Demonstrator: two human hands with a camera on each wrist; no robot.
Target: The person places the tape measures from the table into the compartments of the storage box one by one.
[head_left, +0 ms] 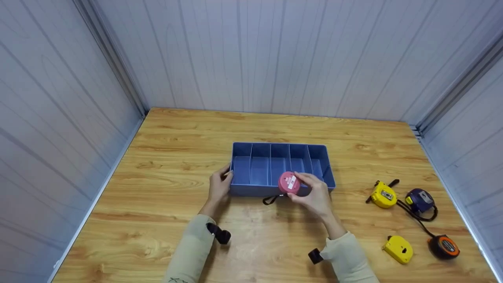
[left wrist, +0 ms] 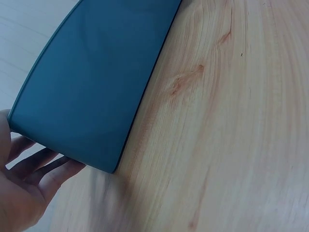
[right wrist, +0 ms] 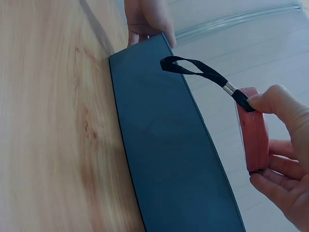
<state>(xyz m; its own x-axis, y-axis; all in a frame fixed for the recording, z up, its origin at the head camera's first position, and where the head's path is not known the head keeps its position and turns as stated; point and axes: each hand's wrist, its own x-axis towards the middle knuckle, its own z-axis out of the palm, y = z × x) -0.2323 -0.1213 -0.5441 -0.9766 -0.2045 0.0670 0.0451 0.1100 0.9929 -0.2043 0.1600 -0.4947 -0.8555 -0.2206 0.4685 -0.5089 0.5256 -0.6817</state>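
Observation:
In the head view, a blue divided storage box (head_left: 260, 190) stands mid-table with several compartments in a row. My left hand (head_left: 218, 186) grips its left end, thumb at the rim and fingers along the outside, as the left wrist view shows with the hand (left wrist: 29, 188) at the box's corner. My right hand (head_left: 315, 195) pinches a round pink tape measure (head_left: 287, 181) between thumb and fingers. It is held over the box's front edge, its pale label facing up. From it hangs a black wrist strap (right wrist: 205, 72), seen looped in the right wrist view.
To the right on the wooden table (head_left: 165, 232) lie a yellow tape measure (head_left: 383, 195) with a black strap, a dark blue one (head_left: 419, 200), a plain yellow one (head_left: 398, 249) and a black-and-orange one (head_left: 444, 247). Pale panel walls (head_left: 259, 59) enclose the back and both sides.

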